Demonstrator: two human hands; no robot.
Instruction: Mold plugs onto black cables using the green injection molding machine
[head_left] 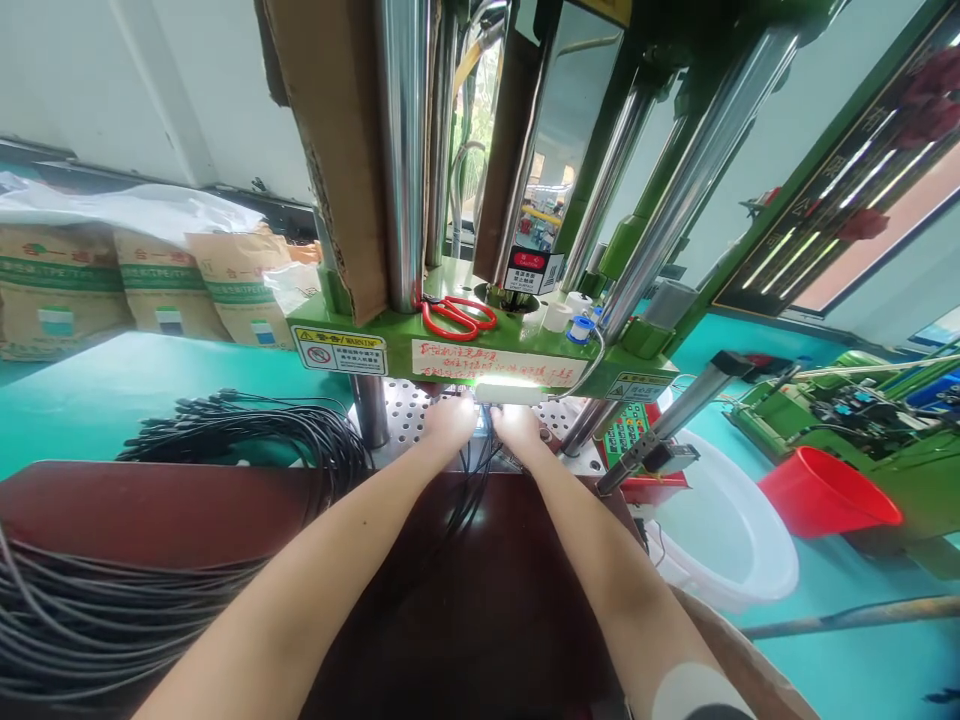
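Both arms reach forward under the green crossbeam of a press machine [525,340]. My left hand [450,420] is at the lit opening above a perforated metal plate [405,425], with its fingertips hidden in glare. Just across from it, my right hand [517,428] has its fingers curled at the same spot. Several black cables [472,490] come out between the two hands and hang over the dark red tabletop [480,600]. What the fingertips touch is hidden by the beam and a bright lamp [510,394].
Red-handled scissors [459,318] lie on the crossbeam. Bundles of black cable [247,430] and grey cable [112,620] rest on the left. Chrome columns [405,150] flank the work spot. A white tub [735,530] and red bucket [825,490] stand at right; paper sacks [60,290] at back left.
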